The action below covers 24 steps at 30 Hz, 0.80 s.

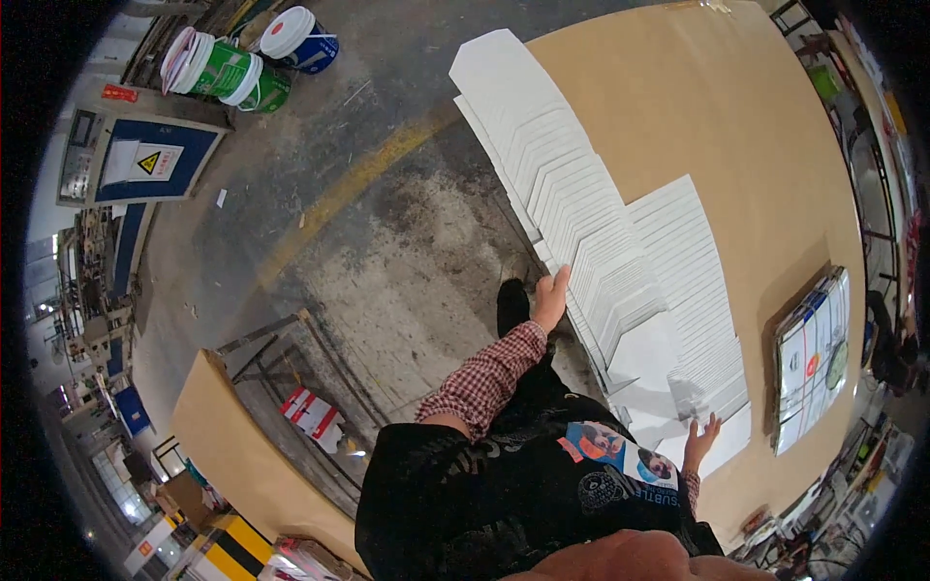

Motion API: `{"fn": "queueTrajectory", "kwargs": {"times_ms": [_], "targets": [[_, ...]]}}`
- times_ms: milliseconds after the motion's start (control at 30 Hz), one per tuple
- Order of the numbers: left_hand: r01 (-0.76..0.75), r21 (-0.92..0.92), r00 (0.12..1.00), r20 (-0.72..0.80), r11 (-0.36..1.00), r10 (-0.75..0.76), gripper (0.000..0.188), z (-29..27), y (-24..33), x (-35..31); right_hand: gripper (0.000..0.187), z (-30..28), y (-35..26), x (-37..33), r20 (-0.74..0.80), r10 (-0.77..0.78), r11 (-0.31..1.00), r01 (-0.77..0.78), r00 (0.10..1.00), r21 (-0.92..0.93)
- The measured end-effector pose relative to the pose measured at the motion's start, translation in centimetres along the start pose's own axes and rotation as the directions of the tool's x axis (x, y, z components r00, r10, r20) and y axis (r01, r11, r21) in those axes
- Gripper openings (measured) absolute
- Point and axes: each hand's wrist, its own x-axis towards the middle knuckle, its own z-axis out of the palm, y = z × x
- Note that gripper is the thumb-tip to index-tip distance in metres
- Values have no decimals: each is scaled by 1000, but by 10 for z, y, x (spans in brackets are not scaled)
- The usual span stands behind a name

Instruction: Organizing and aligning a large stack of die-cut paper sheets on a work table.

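A long fanned row of overlapping white card pieces (pixel 591 203) runs along the near-left edge of a brown-topped table (pixel 775 126). My left hand (pixel 550 300) is at the left edge of this row, its fingers stretched out and slightly apart; whether they press on the cards is hard to see. Beside it, a second fanned row of white pieces (pixel 683 261) lies to the right. Over the near end of the white pieces, my right hand (pixel 699 443) is open with fingers spread and nothing in it.
At the table's right lies a strapped stack of printed sheets (pixel 812 358). A blue-and-grey machine cabinet (pixel 145 160), green buckets (pixel 228 73) and a blue bucket (pixel 300 41) stand at the far left. Near left is a brown board (pixel 228 426) beside a metal frame (pixel 291 358).
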Motion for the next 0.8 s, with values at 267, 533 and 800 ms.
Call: {"fn": "queueTrajectory", "kwargs": {"times_ms": [267,533,800], "targets": [[55,-40,998,3,998,-55,55,-1,13,-3,57,15,-149,71,52,-146,961,129,988,245],[480,-398,876,264,782,-403,46,-29,42,-19,26,89,-365,148,-102,-539,713,518,836,472],[-564,436,826,277,701,491,36,-71,116,15,27,149,-503,219,154,-816,572,741,557,352]]}}
